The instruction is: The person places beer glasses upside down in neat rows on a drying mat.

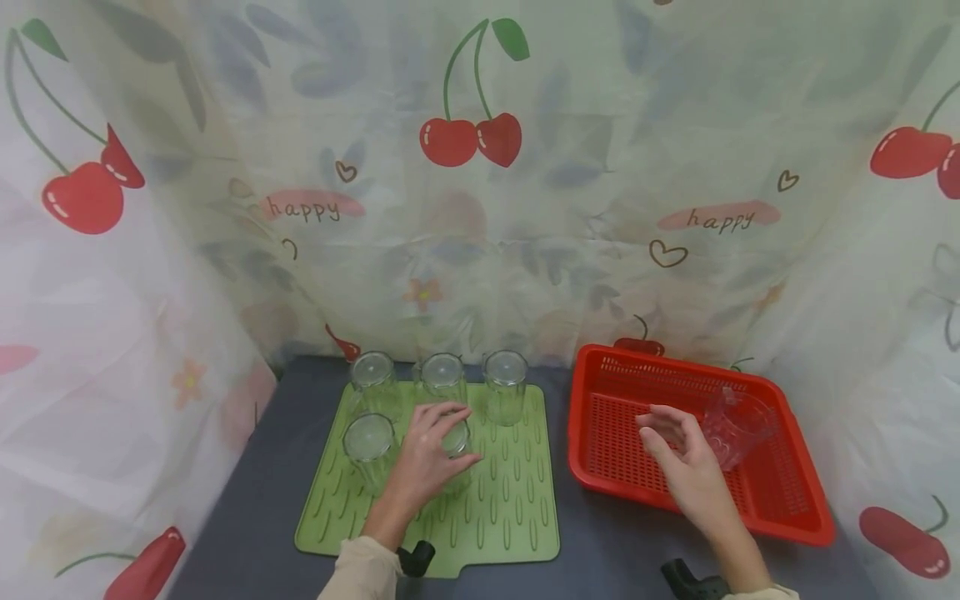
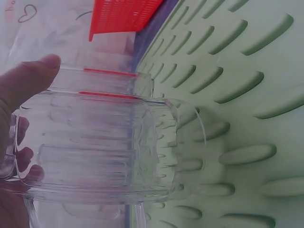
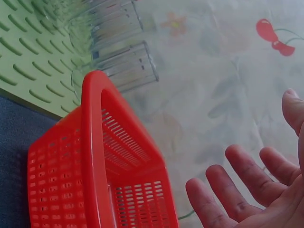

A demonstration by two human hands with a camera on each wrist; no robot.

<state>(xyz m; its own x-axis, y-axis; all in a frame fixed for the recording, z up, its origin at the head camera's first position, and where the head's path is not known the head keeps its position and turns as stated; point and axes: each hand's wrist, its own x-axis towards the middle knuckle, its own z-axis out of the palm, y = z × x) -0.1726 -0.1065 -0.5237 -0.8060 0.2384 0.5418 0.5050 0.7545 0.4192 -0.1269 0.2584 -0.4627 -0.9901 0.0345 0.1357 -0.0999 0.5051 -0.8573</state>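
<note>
My left hand [image 1: 433, 446] is around a clear glass [image 1: 456, 440] in the front row on the green drying mat [image 1: 517, 533]. In the left wrist view, the thumb [image 2: 40, 71] stands apart from the glass wall, and fingertips show through the glass; whether they touch it is unclear. Over the red basket [image 1: 600, 479] hovers my right hand [image 1: 686, 462], its fingers loosely bent and holding nothing. Close beside that hand, a clear glass [image 1: 738, 429] lies tilted in the basket's right part. The right wrist view shows the fingers [image 3: 247, 175] spread and bare.
Another upturned glass [image 1: 369, 442] stands left of my left hand. Three more line the mat's back edge, among them the back-right glass [image 1: 505, 387]. A cherry-printed curtain [image 1: 480, 250] closes off the back and sides of the dark table [image 1: 247, 517].
</note>
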